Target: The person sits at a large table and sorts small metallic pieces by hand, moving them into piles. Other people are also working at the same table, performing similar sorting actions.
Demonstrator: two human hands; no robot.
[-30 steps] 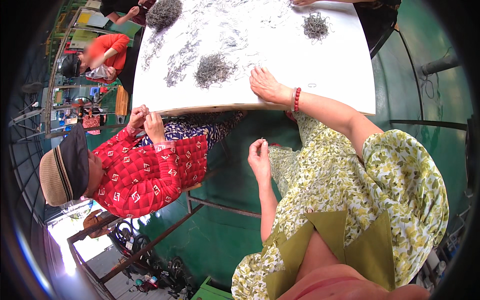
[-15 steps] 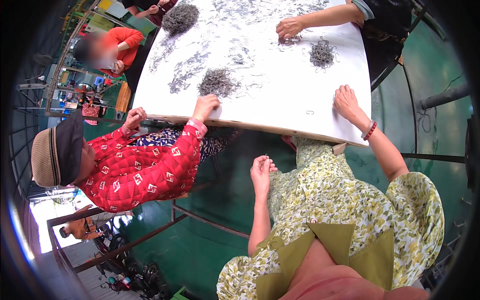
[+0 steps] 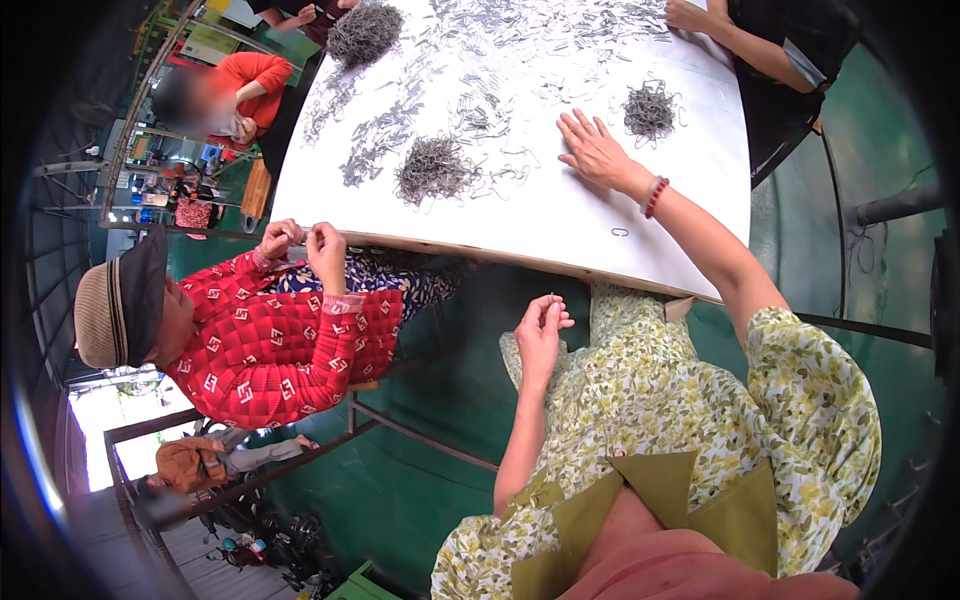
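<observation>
My left hand [image 3: 540, 338] is raised in front of my lap, off the table's near edge. Its thumb and fingers pinch together, and a tiny dark bit shows at the tips, too small to name. My right hand [image 3: 598, 155] reaches over the white table [image 3: 560, 225] with its fingers spread and nothing visible in them. It lies between a heap of grey bent-wire hooks [image 3: 650, 111] on the right and a larger hook heap [image 3: 432, 172] on the left. One lone C-shaped hook [image 3: 620, 232] rests nearer me.
Small grey pieces [image 3: 470, 60] are strewn over the table's far half, with another dark heap [image 3: 365, 36] at far left. A co-worker in red [image 3: 270, 350] sits at my left, both hands raised together. Another person's arm [image 3: 745, 55] rests at the far right edge.
My right hand has moved left and farther across the table, its fingers now spread. My left hand has shifted slightly right. The neighbour's hand left the hook heap; the far co-worker's hand drew back right.
</observation>
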